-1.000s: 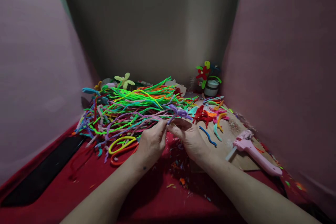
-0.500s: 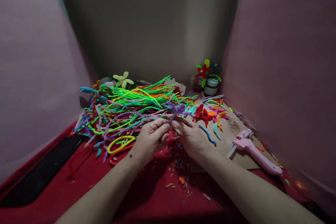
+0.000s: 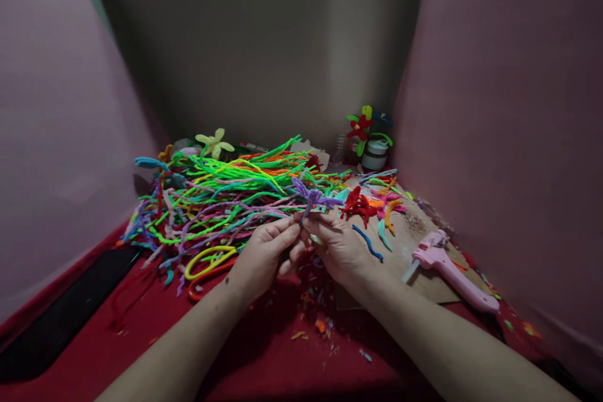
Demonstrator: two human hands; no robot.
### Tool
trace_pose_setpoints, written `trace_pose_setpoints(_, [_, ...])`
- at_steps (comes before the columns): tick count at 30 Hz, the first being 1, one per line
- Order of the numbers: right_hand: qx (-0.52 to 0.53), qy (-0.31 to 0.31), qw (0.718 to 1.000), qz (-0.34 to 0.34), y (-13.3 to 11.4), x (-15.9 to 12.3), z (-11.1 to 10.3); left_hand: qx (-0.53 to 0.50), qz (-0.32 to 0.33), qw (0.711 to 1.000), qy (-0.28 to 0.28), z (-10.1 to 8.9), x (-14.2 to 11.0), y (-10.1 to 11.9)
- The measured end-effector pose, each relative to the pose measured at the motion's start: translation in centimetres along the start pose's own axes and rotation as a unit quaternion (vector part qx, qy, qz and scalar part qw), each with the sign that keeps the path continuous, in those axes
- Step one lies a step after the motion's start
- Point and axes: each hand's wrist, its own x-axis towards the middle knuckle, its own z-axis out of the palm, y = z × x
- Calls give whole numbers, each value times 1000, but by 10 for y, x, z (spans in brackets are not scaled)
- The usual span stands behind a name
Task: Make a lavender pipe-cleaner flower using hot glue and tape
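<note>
Between both hands, at the middle of the view, stands a purple pipe-cleaner flower (image 3: 313, 195) with looped petals spread at the top. My left hand (image 3: 268, 254) pinches its lower end between thumb and fingertips. From the other side my right hand (image 3: 336, 248) closes on the same stem, its thumb and forefinger close to the left fingertips. Something small and pale shows under the right fingers, too little of it to name. Behind the hands lies a large heap of loose pipe cleaners (image 3: 235, 176), green, orange, pink and purple.
A pink glue gun (image 3: 452, 270) lies on a cardboard sheet (image 3: 409, 245) at right, near red pipe-cleaner pieces (image 3: 360, 206) and a blue strip (image 3: 367, 243). Scissors with yellow and red handles (image 3: 210, 264) lie at left, beyond them a black flat object (image 3: 70, 311). A potted flower (image 3: 375, 154) stands behind.
The purple flower has turned slightly, its petals now spread wider above the fingertips. Both hands still hold it. The whole view has shifted a little.
</note>
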Motion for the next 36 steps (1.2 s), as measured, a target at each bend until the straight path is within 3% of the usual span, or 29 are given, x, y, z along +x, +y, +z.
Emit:
trace_pose_setpoints(2, [2, -4, 1000, -13, 1, 1, 0, 119, 43, 990, 57, 3, -1, -1])
trace_pose_setpoints(5, [7, 9, 1000, -25, 4, 2, -4, 285, 125, 941, 134, 5, -1, -7])
trace_pose_setpoints(8, [3, 41, 999, -25, 7, 3, -7, 354, 179, 904, 162, 4, 0, -11])
trace_pose_setpoints(11, [5, 63, 998, -13, 8, 2, -6, 287, 138, 938, 139, 2, 1, -10])
trace_pose_setpoints(14, [5, 37, 999, 3, 4, 1, -2, 156, 66, 981, 90, 2, 2, -5])
trace_pose_setpoints(17, [6, 9, 1000, 9, 0, 0, 0, 16, 20, 999, 34, 2, 3, -2])
trace_pose_setpoints(21, [-15, -30, 999, 15, -3, 1, -1, -111, -4, 993, -30, 0, 3, -3])
trace_pose_setpoints(27, [-26, -59, 998, 13, -3, 0, -4, -190, -18, 977, -94, -11, 5, -10])
trace_pose_setpoints(36, [-41, -19, 999, -22, 4, -1, -1, -159, -5, 982, -104, -12, 4, -9])
